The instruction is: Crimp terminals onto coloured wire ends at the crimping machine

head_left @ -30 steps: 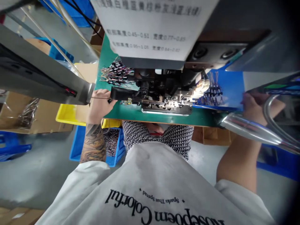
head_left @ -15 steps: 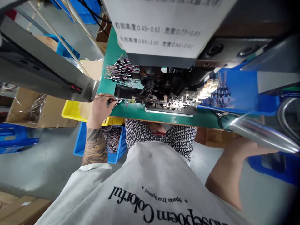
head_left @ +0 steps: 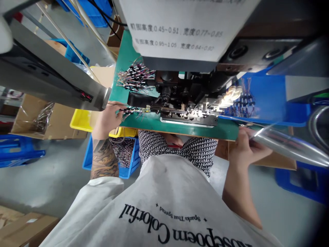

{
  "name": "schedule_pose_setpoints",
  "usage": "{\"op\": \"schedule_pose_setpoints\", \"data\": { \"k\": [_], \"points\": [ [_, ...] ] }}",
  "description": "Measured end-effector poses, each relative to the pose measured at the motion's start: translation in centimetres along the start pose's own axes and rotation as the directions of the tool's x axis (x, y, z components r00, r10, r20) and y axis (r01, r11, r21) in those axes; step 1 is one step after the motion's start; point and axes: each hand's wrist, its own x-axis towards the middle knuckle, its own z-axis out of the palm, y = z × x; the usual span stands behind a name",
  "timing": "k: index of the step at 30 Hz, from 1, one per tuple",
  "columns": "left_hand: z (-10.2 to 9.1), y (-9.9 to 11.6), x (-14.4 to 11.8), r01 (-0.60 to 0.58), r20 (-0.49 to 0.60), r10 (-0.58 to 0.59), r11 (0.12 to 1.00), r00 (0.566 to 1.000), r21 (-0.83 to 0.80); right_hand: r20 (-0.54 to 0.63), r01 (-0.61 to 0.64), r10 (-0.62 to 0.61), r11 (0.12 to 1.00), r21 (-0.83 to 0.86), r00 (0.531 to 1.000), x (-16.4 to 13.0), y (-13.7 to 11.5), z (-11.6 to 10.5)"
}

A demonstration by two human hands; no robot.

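My left hand [head_left: 109, 118] is at the left end of the green table, closed with thumb and fingertips on a small bunch of wire leads [head_left: 132, 110] with dark sleeves. The loose ends of these wires point toward a black crimping machine [head_left: 177, 99] with lit metal parts. At the table's right front edge is my right hand [head_left: 248, 145], its thumb apart from the other fingers. It is beside a clear plastic sheet or tube [head_left: 280, 142], which partly covers its fingers, and near a small metal piece [head_left: 241, 125]. Nothing shows in it.
A pile of wire leads [head_left: 136, 77] lies on the green table [head_left: 123, 51] behind my left hand. More wires lie in a blue tray [head_left: 269, 99] at right. Below the table are a yellow bin [head_left: 81, 120] and a blue bin [head_left: 87, 156]. A grey arm [head_left: 59, 75] juts in from the left.
My right hand has moved left and up, from under the clear plastic to the table's front edge. My left hand stays at the wire leads, shifted slightly. The view has moved a little.
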Motion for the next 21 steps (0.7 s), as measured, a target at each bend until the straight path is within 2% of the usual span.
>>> {"op": "schedule_pose_setpoints", "data": {
  "k": [2,4,7,10,13,15,16,17,18,20,21],
  "points": [
    [0.1,-0.1,0.0,0.029,0.037,-0.029,1.000,0.999,0.007,-0.004,0.026,-0.025,0.997,0.077,1.000,-1.1,-1.2,0.7],
    [0.3,0.0,-0.1,0.040,0.021,-0.040,0.999,0.999,-0.001,0.065,0.032,-0.038,0.996,0.081,0.997,-2.0,-2.4,1.0],
    [0.3,0.3,-0.8,0.051,-0.048,-0.052,0.999,0.998,-0.010,0.150,0.036,-0.038,0.999,0.017,0.988,-2.8,-3.4,1.0],
    [-0.3,0.9,-2.0,0.035,-0.153,-0.036,0.999,0.988,-0.012,0.181,0.034,-0.033,0.999,-0.001,0.983,-2.9,-3.4,0.6],
    [-1.1,2.4,-3.6,-0.009,-0.174,0.009,1.000,0.985,-0.002,0.238,0.030,-0.024,0.999,-0.020,0.971,-3.6,-3.3,0.3],
    [-0.9,4.3,-4.6,-0.056,-0.153,0.050,0.998,0.987,-0.033,0.329,0.010,0.013,0.998,-0.069,0.944,-4.8,-3.7,0.6],
    [-0.5,5.5,-5.0,-0.084,-0.146,0.072,0.993,0.987,-0.083,0.414,-0.026,0.058,0.996,-0.081,0.908,-5.8,-4.1,1.0],
    [0.3,6.9,-5.3,-0.116,-0.142,0.093,0.980,0.985,-0.160,0.525,-0.103,0.128,0.992,-0.076,0.841,-6.9,-4.5,1.6],
    [1.3,8.4,-5.5,-0.140,-0.142,0.106,0.957,0.984,-0.253,0.651,-0.207,0.198,0.976,-0.063,0.733,-8.2,-5.0,2.4],
    [3.9,11.7,-5.7,-0.170,-0.135,0.121,0.881,0.983,-0.443,0.867,-0.489,0.295,0.869,-0.070,0.400,-10.8,-5.9,4.3],
    [5.4,13.3,-5.8,-0.187,-0.136,0.136,0.845,0.981,-0.501,0.906,-0.543,0.290,0.836,-0.083,0.308,-11.9,-6.2,5.4]
  ]
}}
